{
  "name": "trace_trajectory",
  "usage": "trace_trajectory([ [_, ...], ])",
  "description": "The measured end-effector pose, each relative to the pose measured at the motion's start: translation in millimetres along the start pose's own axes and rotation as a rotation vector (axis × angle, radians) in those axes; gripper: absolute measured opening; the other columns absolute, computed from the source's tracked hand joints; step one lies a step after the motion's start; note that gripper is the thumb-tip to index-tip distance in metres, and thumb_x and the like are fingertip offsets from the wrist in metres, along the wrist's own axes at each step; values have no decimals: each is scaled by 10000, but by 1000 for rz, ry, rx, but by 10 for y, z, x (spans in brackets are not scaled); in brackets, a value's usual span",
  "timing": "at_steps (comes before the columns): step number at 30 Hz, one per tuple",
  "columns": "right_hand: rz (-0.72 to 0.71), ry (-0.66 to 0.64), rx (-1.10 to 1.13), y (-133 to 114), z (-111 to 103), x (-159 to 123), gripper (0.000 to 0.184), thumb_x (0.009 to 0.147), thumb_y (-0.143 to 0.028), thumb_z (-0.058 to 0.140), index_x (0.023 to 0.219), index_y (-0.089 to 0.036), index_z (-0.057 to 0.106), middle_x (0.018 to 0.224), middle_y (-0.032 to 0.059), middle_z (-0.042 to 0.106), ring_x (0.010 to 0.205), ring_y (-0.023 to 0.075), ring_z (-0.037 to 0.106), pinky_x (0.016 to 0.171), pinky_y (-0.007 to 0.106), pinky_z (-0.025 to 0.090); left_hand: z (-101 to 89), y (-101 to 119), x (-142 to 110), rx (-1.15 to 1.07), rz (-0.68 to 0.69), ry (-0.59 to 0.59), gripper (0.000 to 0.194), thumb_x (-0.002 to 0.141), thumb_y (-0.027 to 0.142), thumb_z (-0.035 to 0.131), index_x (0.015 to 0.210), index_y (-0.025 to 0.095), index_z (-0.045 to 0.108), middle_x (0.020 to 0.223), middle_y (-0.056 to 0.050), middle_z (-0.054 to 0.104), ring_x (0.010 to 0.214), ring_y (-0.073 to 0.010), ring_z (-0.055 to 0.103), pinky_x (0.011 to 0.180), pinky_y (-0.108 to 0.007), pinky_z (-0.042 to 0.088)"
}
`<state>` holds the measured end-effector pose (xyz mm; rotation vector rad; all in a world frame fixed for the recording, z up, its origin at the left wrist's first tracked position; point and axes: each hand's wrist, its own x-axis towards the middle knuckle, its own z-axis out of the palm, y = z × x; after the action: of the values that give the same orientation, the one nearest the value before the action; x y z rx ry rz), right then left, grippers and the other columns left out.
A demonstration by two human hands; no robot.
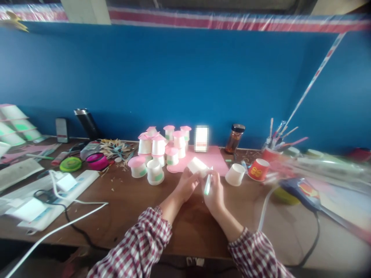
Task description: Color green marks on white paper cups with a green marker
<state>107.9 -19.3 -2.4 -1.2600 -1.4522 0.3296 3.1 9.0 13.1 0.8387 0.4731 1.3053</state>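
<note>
My left hand [187, 186] is closed round a small white paper cup [196, 166], tipped on its side. Close beside it, my right hand [215, 195] grips a slim white-and-green marker [208, 185], its upper end near the cup. Both hands are over the front of a pink sheet [216, 156]. To their left stand several upturned white cups with pink paper tops [151, 146], some stacked. In front of these is an upright white cup with a green patch [155, 172]. A plain white cup [235, 175] stands to the right.
A power strip [82, 183] with white cords lies at the left. Behind the hands are a bright phone screen [201, 138] and a lidded jar [235, 139]. Right of them are a red cup [259, 170], a holder of brushes [272, 152] and a blue-grey tool [301, 193] with a cable.
</note>
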Motion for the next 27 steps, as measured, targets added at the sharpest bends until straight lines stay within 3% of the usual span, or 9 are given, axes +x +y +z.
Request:
trace_trajectory([
  [4,-36,3,2,-42,-24,19,247,825,-347,573,1003,-213,467,854,56,663,718,205,659,626,321,519,-67,-17,34,-19,19,64,255,701,281,728,905,165,628,909,-49,675,903,-172,629,872,-317,448],
  [8,-42,107,-9,-37,-95,87,167,883,-348,492,971,-208,503,925,74,651,789,203,649,687,333,515,-180,-51,79,-84,-42,185,242,710,277,720,899,193,595,978,-30,654,979,-175,603,903,-360,450],
  [12,-54,137,110,-24,-178,136,218,944,-337,382,952,-196,547,826,57,637,741,178,628,711,323,510,-234,-67,132,-141,-100,205,262,741,300,680,955,194,574,1022,-51,641,979,-189,609,918,-396,462],
  [16,-25,109,131,-5,-233,129,279,915,-377,450,767,-188,593,684,33,623,605,162,596,577,279,489,-224,-60,161,-157,-181,304,243,783,314,614,968,166,563,956,-79,650,884,-184,624,864,-395,503],
  [19,-30,93,100,-12,-246,102,256,885,-379,506,788,-177,630,688,39,647,570,159,587,526,265,470,-187,-51,141,-132,-166,266,227,805,288,581,980,144,576,963,-90,653,897,-185,621,852,-367,512],
  [27,-88,8,52,-75,-219,92,212,896,-315,479,918,-170,633,758,41,660,603,149,595,553,246,482,-158,-81,121,-88,-171,208,403,814,409,593,1128,157,565,1097,-110,644,981,-206,615,854,-345,509],
])
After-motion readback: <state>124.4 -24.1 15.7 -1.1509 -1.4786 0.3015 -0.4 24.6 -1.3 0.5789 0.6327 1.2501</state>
